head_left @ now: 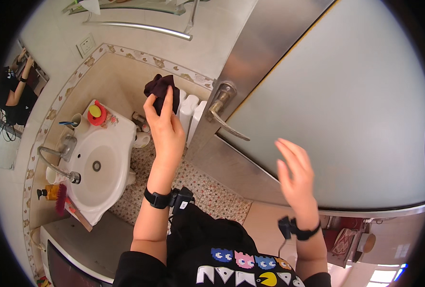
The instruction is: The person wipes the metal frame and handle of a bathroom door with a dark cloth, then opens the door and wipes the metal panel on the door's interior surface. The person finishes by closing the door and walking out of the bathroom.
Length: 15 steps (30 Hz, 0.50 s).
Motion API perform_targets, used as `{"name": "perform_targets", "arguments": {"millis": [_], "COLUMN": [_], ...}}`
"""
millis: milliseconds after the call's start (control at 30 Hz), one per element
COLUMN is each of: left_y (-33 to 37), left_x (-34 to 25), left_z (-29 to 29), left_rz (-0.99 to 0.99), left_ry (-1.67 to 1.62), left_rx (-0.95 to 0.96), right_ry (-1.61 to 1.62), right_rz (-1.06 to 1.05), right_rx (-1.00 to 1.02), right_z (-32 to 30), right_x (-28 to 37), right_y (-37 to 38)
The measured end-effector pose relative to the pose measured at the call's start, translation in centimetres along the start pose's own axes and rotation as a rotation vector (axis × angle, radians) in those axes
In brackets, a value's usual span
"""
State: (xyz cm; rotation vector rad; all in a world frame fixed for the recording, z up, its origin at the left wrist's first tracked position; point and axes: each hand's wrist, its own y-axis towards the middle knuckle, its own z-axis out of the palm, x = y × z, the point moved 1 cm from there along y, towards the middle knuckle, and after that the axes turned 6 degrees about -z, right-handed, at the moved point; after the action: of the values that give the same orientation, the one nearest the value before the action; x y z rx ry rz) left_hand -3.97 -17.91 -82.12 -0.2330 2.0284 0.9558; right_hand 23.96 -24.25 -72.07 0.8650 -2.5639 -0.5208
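A crumpled dark-plum fabric cloth, pinched by the left hand at eleven o'clock, could drop onto the speckled, pebble-patterned floor if the finger grip slackens, with the right hand, open and empty at four o'clock, perhaps too far off to catch it.

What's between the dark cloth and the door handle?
In the head view, white rounded columns, maybe a radiator, show between the dark cloth and the door handle, plus some metal door edge.
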Motion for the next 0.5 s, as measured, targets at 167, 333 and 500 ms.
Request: {"name": "perform_targets", "arguments": {"millis": [167, 333, 500], "left_y": [-1.1, -3.2, -5.6], "left_x": [1.1, 0.3, -3.3], "left_z": [-4.9, -9.3, -10.1], "left_rz": [-0.098, -0.060, 0.010], "left_ry": [-0.024, 0.009, -0.066], "left_rx": [0.004, -0.010, -0.017], "right_ry": [-0.082, -0.290, -0.345], "right_rz": [-0.035, 0.029, -0.034], "right_rx": [0.122, 0.116, 0.067], "right_z": [6.9, 9.6, 9.8], "right_x": [3.3, 5.5, 6.8], "right_y": [5.6, 6.1, 4.7]}}
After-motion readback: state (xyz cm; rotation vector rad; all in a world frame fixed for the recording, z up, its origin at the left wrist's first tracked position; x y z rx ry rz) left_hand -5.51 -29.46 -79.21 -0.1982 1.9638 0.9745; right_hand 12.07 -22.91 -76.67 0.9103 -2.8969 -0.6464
